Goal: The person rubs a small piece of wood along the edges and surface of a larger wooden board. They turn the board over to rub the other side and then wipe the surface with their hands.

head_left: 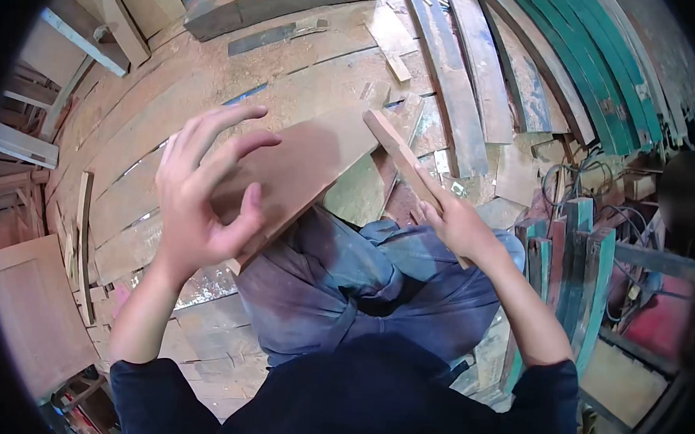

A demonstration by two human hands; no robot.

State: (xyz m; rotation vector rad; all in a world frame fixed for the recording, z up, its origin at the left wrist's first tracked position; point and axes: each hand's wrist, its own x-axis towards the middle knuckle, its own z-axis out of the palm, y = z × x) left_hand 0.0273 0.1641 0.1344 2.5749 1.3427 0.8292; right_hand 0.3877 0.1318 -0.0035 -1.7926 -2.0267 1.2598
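Note:
My left hand (206, 180) is raised over a flat brown wooden board (311, 155), its fingers curved and spread apart with nothing between them. The board lies slanted in front of my knees, its near end by my left leg. A narrow wooden strip (392, 140) is gripped in my right hand (462, 228), with the fingers wrapped round it. One end of the strip points up and left, close to the far right corner of the board; its other end sticks out below my hand, over my right thigh.
Long planks (444, 72) and green-painted boards (603, 69) lie at the upper right. A thick beam (277, 6) lies at the back. Upright green-edged timbers (575, 263) and cables (576, 183) are on the right. A wooden panel (39, 309) leans at left. Sawdust and offcuts cover the plank floor.

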